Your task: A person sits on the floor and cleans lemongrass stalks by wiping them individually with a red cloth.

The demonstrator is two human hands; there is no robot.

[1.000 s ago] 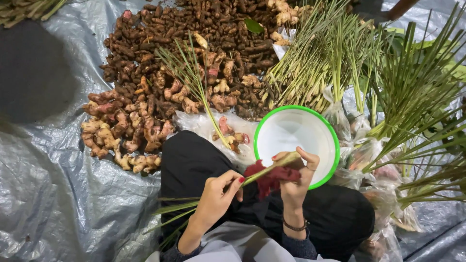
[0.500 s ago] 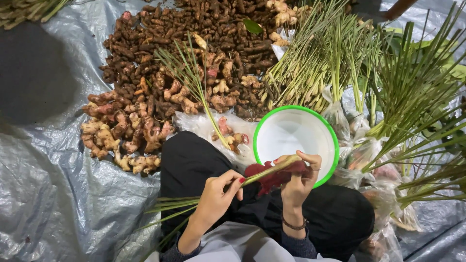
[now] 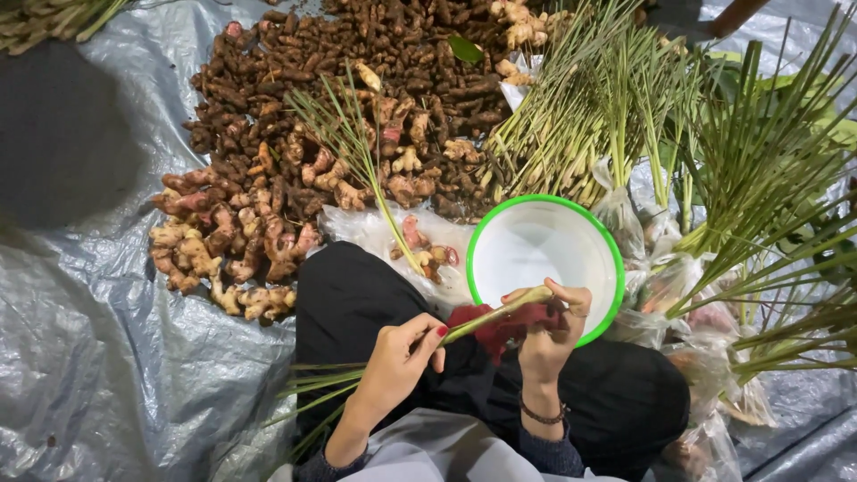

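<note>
Left hand [image 3: 397,361]: closed round the leafy part of a lemongrass stalk [image 3: 486,317], held over the lap
Right hand [image 3: 549,326]: fingertips pinched on the pale butt end, beside the green-rimmed white bowl [image 3: 607,259]
Handling: judged light, stiff at the base, limp toward the leaves; best gripped near the firm butt
Packages: clear plastic bags [image 3: 710,317] at right, partly under loose stalks; no labels discernible

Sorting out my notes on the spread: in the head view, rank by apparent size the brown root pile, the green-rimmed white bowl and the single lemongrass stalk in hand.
1. Brown root pile
2. Green-rimmed white bowl
3. Lemongrass stalk
</note>
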